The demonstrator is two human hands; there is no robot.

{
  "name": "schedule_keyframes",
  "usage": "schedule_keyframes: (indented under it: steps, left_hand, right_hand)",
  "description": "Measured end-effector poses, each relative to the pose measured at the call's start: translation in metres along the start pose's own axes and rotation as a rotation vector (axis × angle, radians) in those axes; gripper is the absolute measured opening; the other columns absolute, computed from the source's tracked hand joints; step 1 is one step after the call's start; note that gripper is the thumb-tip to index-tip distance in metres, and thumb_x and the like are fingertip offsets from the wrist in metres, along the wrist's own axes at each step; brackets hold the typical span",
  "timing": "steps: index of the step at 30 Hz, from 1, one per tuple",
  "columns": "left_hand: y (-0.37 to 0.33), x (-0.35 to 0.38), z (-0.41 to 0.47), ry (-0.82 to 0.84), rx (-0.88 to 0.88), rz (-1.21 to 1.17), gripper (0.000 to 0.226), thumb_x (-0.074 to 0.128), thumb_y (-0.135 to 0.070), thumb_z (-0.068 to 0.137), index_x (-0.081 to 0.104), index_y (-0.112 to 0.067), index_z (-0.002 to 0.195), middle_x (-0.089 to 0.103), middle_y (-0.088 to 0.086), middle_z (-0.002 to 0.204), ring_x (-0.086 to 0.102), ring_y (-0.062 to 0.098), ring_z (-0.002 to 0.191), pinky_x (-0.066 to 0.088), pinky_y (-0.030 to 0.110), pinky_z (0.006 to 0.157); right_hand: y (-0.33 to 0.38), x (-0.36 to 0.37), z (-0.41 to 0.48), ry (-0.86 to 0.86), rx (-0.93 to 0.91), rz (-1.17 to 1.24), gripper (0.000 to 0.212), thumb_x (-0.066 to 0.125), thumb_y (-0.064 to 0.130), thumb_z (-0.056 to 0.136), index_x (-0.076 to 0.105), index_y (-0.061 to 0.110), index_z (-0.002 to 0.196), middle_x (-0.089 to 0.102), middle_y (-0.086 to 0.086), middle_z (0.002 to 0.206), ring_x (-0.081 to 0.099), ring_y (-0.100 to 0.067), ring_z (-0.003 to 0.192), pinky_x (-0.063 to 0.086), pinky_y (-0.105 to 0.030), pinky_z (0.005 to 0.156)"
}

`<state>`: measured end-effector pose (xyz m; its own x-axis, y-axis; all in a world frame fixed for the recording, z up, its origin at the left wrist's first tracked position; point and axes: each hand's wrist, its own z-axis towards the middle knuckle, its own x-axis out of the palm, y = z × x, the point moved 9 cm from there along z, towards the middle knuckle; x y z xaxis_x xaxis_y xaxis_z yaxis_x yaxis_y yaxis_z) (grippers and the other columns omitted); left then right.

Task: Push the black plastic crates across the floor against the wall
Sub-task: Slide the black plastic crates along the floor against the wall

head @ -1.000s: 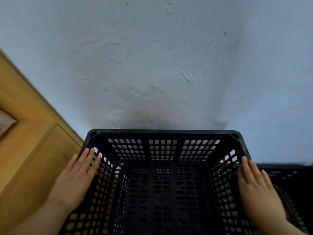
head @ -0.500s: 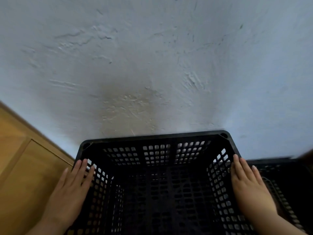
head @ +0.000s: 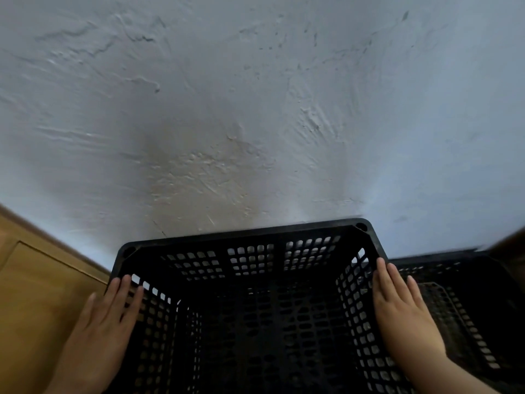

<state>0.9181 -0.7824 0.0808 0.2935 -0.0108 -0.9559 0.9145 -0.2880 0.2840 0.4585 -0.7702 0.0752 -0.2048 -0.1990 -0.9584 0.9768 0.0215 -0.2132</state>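
Note:
A black perforated plastic crate (head: 250, 240) fills the lower middle of the view, its far rim touching the grey-white wall (head: 255, 109). My left hand (head: 99, 331) lies flat on the crate's left rim, fingers stretched forward. On the right rim rests my right hand (head: 403, 317), also flat with fingers extended. A second black crate (head: 460, 282) stands just right of the first, against the same wall, partly hidden by my right hand.
A yellow wooden cabinet (head: 37, 294) stands close on the left, beside the crate and my left hand. The rough plaster wall has a brownish stain just above the crate. A dark brown edge (head: 511, 240) shows at the far right.
The view has tilted up and left, showing more wall and less cabinet. The crate sits slightly skewed in the frame now. Both hands stay flat on its side rims.

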Motion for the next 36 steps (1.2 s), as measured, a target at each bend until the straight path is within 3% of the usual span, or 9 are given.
schedule_keyframes:
  steps: [7, 10, 14, 17, 20, 23, 27, 33, 36]
  left_hand:
    - [-0.002, -0.003, 0.004, 0.029, 0.006, -0.047, 0.118, 0.082, -0.004, 0.022, 0.037, 0.002, 0.131, 0.042, 0.029, 0.137, -0.005, 0.027, 0.145, -0.008, 0.04, 0.116]
    - [-0.015, -0.026, 0.018, 0.013, -0.002, -0.056, 0.092, 0.071, -0.028, 0.043, 0.047, 0.004, 0.126, 0.046, 0.028, 0.135, -0.007, 0.023, 0.145, -0.009, 0.038, 0.117]
    - [-0.066, -0.079, 0.054, -0.09, 0.019, -0.092, 0.078, 0.036, -0.043, 0.066, 0.047, -0.001, 0.13, 0.046, 0.024, 0.138, 0.004, 0.028, 0.145, -0.007, 0.037, 0.116]
    - [-0.141, -0.132, 0.084, -0.178, 0.102, -0.131, 0.075, 0.036, -0.046, 0.072, 0.047, -0.002, 0.131, 0.048, 0.025, 0.137, 0.025, 0.032, 0.133, -0.007, 0.034, 0.115]
    - [-0.231, -0.188, 0.101, -0.272, 0.208, -0.176, 0.073, 0.036, -0.049, 0.075, 0.045, -0.005, 0.133, 0.044, 0.022, 0.141, 0.025, 0.031, 0.133, 0.006, 0.039, 0.111]
    - [-0.328, -0.238, 0.1, -0.348, 0.343, -0.228, 0.072, 0.036, -0.051, 0.079, 0.042, -0.006, 0.135, 0.04, 0.02, 0.145, 0.021, 0.029, 0.136, 0.002, 0.038, 0.112]
    - [-0.454, -0.283, 0.081, -0.413, 0.515, -0.22, 0.069, 0.017, -0.054, 0.091, 0.032, -0.008, 0.14, 0.03, 0.015, 0.149, 0.005, 0.028, 0.144, 0.001, 0.041, 0.113]
    - [-0.653, -0.322, 0.01, -0.34, 0.794, -0.262, 0.072, 0.038, -0.051, 0.076, 0.049, -0.006, 0.132, 0.046, 0.019, 0.141, 0.027, 0.028, 0.134, 0.003, 0.04, 0.113]
    - [-0.752, -0.336, -0.034, -0.309, 0.925, -0.239, 0.072, 0.038, -0.052, 0.076, 0.052, -0.007, 0.13, 0.048, 0.018, 0.14, 0.028, 0.028, 0.133, 0.003, 0.04, 0.113]
  right_hand:
    - [0.003, -0.006, 0.005, 0.028, 0.007, 0.069, 0.075, 0.064, -0.004, 0.052, 0.047, -0.007, 0.125, -0.008, -0.01, 0.157, -0.007, -0.023, 0.144, -0.001, -0.043, 0.114]
    - [0.0, -0.02, 0.011, 0.022, 0.075, 0.102, 0.063, 0.04, 0.017, 0.069, 0.047, 0.003, 0.13, 0.022, -0.014, 0.153, -0.004, -0.022, 0.145, -0.002, -0.042, 0.115]
    - [-0.026, -0.041, 0.013, 0.092, 0.255, 0.161, 0.06, 0.038, 0.034, 0.078, 0.045, 0.011, 0.133, 0.047, -0.011, 0.141, 0.033, -0.023, 0.135, -0.001, -0.039, 0.112]
    - [-0.063, -0.058, -0.002, 0.097, 0.389, 0.187, 0.062, 0.037, 0.039, 0.08, 0.04, 0.013, 0.137, 0.042, -0.01, 0.145, 0.035, -0.023, 0.134, -0.003, -0.04, 0.11]
    - [-0.108, -0.07, -0.028, 0.058, 0.448, 0.181, 0.063, 0.028, 0.042, 0.091, 0.01, 0.019, 0.147, 0.003, -0.001, 0.154, -0.003, -0.014, 0.139, -0.017, -0.038, 0.107]
    - [-0.166, -0.071, -0.072, 0.08, 0.622, 0.263, 0.062, 0.032, 0.045, 0.085, 0.033, 0.019, 0.142, 0.03, -0.006, 0.15, 0.014, -0.015, 0.136, -0.01, -0.038, 0.108]
    - [-0.244, -0.067, -0.148, 0.126, 0.707, 0.314, 0.062, 0.012, 0.049, 0.093, -0.013, 0.025, 0.145, -0.023, 0.005, 0.148, -0.025, -0.012, 0.135, -0.025, -0.036, 0.106]
    - [-0.372, -0.078, -0.301, 0.099, 0.946, 0.239, 0.062, 0.02, 0.049, 0.092, 0.002, 0.024, 0.146, -0.008, 0.003, 0.151, 0.0, -0.018, 0.145, -0.009, -0.041, 0.111]
    - [-0.44, -0.067, -0.394, 0.208, 1.07, 0.324, 0.064, 0.021, 0.046, 0.095, -0.014, 0.025, 0.145, -0.023, 0.005, 0.152, -0.022, -0.016, 0.14, -0.025, -0.039, 0.105]
